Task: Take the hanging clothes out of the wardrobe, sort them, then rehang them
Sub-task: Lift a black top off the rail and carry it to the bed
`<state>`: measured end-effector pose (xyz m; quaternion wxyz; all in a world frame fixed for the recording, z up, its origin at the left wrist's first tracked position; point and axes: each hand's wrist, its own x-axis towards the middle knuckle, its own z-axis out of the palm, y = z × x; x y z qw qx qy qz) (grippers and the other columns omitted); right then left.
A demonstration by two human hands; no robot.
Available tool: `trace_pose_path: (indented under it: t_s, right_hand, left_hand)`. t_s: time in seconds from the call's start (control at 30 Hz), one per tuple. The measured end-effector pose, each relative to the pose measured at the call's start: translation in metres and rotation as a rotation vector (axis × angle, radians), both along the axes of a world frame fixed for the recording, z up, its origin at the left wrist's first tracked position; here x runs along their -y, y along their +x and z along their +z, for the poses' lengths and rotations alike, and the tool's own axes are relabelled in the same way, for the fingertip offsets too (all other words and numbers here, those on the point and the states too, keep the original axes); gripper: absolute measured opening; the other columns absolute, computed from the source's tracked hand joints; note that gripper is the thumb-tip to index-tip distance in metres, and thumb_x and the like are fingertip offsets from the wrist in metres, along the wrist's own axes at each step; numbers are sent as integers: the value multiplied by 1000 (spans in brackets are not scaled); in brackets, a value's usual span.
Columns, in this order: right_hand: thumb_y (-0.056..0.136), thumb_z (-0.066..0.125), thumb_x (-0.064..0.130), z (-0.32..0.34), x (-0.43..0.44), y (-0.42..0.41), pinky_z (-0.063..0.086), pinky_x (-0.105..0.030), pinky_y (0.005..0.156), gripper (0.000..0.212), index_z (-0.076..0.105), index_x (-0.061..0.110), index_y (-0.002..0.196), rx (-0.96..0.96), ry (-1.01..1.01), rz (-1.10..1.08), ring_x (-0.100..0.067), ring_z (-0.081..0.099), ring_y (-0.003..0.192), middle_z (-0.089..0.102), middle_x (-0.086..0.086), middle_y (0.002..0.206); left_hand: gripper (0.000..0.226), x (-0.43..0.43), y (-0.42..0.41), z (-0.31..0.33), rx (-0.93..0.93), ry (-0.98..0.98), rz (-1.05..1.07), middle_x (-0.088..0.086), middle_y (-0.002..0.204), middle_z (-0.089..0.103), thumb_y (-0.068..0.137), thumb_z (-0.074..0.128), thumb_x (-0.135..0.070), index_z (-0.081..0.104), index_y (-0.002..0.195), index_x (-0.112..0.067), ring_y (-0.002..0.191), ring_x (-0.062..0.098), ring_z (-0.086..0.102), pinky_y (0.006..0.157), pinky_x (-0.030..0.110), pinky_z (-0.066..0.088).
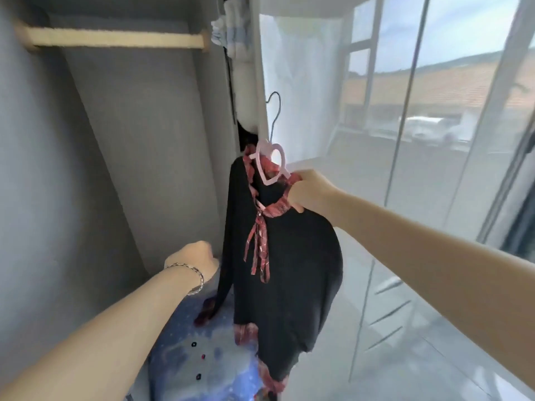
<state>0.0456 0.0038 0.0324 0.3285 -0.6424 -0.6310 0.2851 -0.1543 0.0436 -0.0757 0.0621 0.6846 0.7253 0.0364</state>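
A black top (289, 270) with a red plaid collar and tie hangs on a pink hanger (272, 166) that has a metal hook. My right hand (307, 192) grips the hanger and collar at the top's right shoulder, holding it in the air in front of the wardrobe's divider. My left hand (194, 261), with a bracelet on the wrist, is curled against the top's hanging left sleeve and seems to hold it. The wardrobe's wooden rail (115, 39) at the upper left is bare. A blue starry garment (202, 357) lies below the black top.
The grey wardrobe compartment (130, 140) stands open at the left. Folded white and blue clothes (231, 30) are stacked in the neighbouring section at the top. A glossy white door (376, 256) and a large window (463, 82) fill the right side.
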Motion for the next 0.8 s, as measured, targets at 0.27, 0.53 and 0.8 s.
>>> trace_pose_path:
  t_s: [0.27, 0.53, 0.8]
  right_hand:
    - [75, 39, -17, -41, 161, 129, 29, -19, 46, 38, 53, 17, 82, 36, -70, -328, -15, 39, 60, 43, 1, 67]
    - [74, 36, -14, -86, 338, 239, 34, -11, 41, 46, 64, 8, 103, -82, -80, -769, -14, 42, 55, 45, 0, 60]
    - [74, 37, -15, -141, 476, 305, 32, -8, 42, 38, 52, 19, 68, -126, -9, -997, -8, 40, 54, 42, 5, 56]
  left_hand:
    - [23, 79, 149, -46, 30, -73, -375, 9, 107, 64, 89, 41, -15, 60, 101, -12, 99, 31, 59, 86, 36, 50]
    - [20, 194, 311, -106, 70, -228, -794, 7, 98, 64, 88, 42, -16, 60, 97, -12, 90, 28, 61, 84, 36, 51]
    - [22, 320, 433, -164, -11, -241, -1094, 9, 98, 66, 92, 36, -12, 59, 91, -11, 86, 29, 59, 73, 30, 46]
